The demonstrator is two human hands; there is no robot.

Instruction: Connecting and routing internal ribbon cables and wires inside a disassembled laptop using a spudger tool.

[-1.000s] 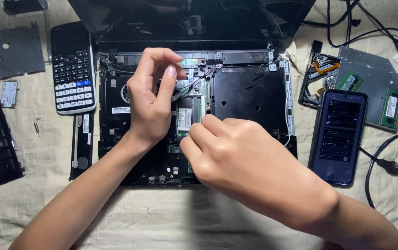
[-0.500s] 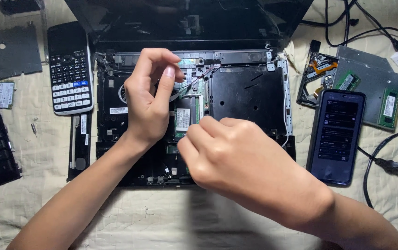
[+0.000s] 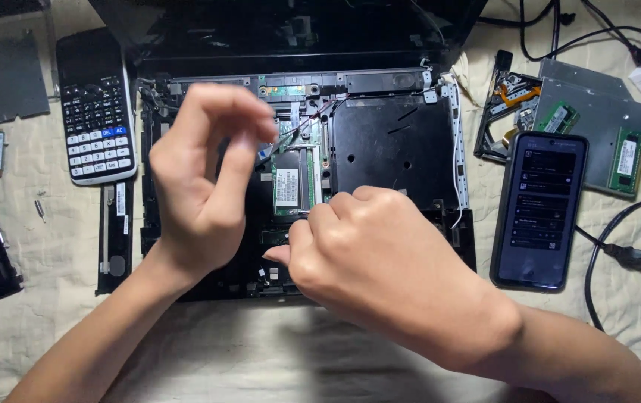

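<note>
Head view. The opened laptop base [image 3: 380, 157] serves as the landmark; its keyboard deck is removed and the internal frame is exposed. A small green circuit card [image 3: 293, 181] with a white label sits in its slot near the centre of the base, left of the large black cover plate [image 3: 395, 153].

The left hand [image 3: 205, 175] hovers above the left half of the base, thumb and forefinger pinched narrowly together over thin wires [image 3: 307, 123] that run toward the card's upper edge; whether a wire is actually gripped cannot be told. The right hand [image 3: 380, 272] rests over the front edge of the base, fingers curled narrowly, fingertips just below the card; whether it holds a tool cannot be told.

Handling judgement: the card appears light, thin, rigid and fragile. It should be held by its bare edges only, not by the label face or the contact edge. The attached wires look fine and easily torn.

Left of the base lie a black calculator [image 3: 97, 108] and a loose metal plate [image 3: 3, 78]. Right of the base lie a smartphone [image 3: 538, 209], a grey drive tray [image 3: 596, 127] bearing green memory modules [image 3: 625, 160], and black cables [image 3: 619, 250].
</note>
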